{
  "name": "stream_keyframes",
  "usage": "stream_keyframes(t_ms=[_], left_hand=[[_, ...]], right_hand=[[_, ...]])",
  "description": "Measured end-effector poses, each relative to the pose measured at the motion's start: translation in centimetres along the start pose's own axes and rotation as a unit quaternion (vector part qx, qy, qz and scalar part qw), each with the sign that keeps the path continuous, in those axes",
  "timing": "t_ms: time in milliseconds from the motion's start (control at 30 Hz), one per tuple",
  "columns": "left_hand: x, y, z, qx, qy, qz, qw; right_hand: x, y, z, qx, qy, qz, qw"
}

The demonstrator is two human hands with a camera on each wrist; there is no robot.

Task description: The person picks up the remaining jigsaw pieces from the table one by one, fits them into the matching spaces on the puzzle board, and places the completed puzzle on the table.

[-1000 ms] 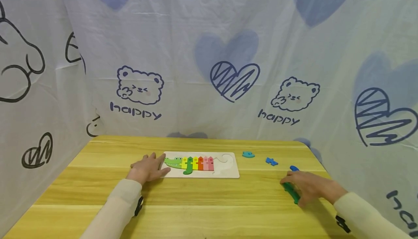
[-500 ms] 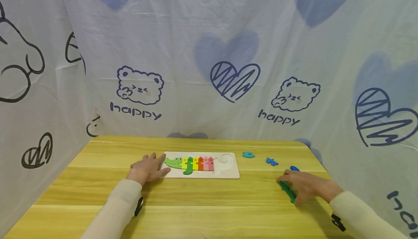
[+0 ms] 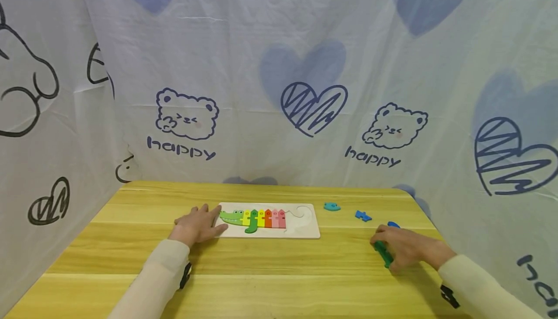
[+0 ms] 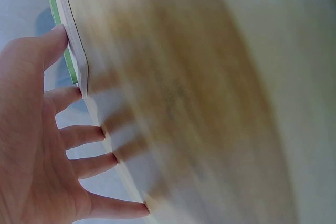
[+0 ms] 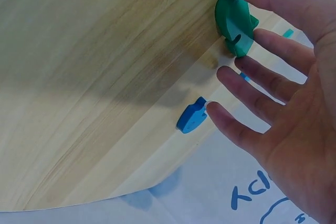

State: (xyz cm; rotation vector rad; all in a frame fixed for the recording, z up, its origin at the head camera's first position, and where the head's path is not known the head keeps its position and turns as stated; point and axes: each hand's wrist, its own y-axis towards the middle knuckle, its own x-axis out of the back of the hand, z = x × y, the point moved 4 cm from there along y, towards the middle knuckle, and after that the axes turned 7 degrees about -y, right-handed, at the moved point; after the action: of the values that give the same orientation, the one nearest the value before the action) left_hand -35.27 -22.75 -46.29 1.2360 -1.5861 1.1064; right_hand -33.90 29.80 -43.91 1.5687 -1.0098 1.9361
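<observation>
A white crocodile puzzle board lies on the table, with a green head piece and yellow, green, red and pink pieces fitted in it. At its right end only outlines show. My left hand rests spread at the board's left edge, thumb and fingertips at the rim and tabletop. At the right, my right hand pinches a green puzzle piece between thumb and fingers, close over the table. Its other fingers are loosely extended. A blue piece lies just past the little finger.
A light blue piece and a blue piece lie right of the board. The wooden table ends at a printed cloth behind, with more cloth at both sides.
My right hand has shifted slightly left, carrying the green puzzle piece along. The left hand and the board have stayed in place.
</observation>
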Motion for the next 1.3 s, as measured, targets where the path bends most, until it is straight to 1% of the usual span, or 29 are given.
stream_keyframes(t_ms=[300, 467, 633, 800, 967, 1067, 1300], left_hand=[[-0.1, 0.0, 0.1, 0.001, -0.003, 0.0, 1.0], [-0.3, 0.1, 0.2, -0.001, -0.004, 0.002, 1.0], [-0.3, 0.2, 0.3, -0.001, -0.004, 0.003, 1.0], [-0.2, 0.1, 0.3, -0.001, -0.003, 0.0, 1.0], [-0.1, 0.0, 0.2, 0.0, -0.004, 0.0, 1.0], [-0.1, -0.1, 0.1, 0.001, -0.006, 0.001, 1.0], [0.0, 0.0, 0.1, -0.001, -0.004, -0.001, 1.0]], right_hand=[[0.1, 0.1, 0.1, 0.011, -0.019, -0.014, 1.0], [0.2, 0.5, 0.4, 0.01, -0.045, -0.038, 0.998], [1.2, 1.2, 1.5, 0.021, -0.065, -0.077, 0.995], [2.4, 2.1, 2.6, 0.032, -0.081, -0.106, 0.99], [2.9, 3.6, 3.6, 0.037, -0.093, -0.125, 0.987], [3.1, 4.5, 4.2, 0.048, -0.098, -0.137, 0.984], [3.4, 6.4, 5.3, 0.047, -0.085, -0.137, 0.986]])
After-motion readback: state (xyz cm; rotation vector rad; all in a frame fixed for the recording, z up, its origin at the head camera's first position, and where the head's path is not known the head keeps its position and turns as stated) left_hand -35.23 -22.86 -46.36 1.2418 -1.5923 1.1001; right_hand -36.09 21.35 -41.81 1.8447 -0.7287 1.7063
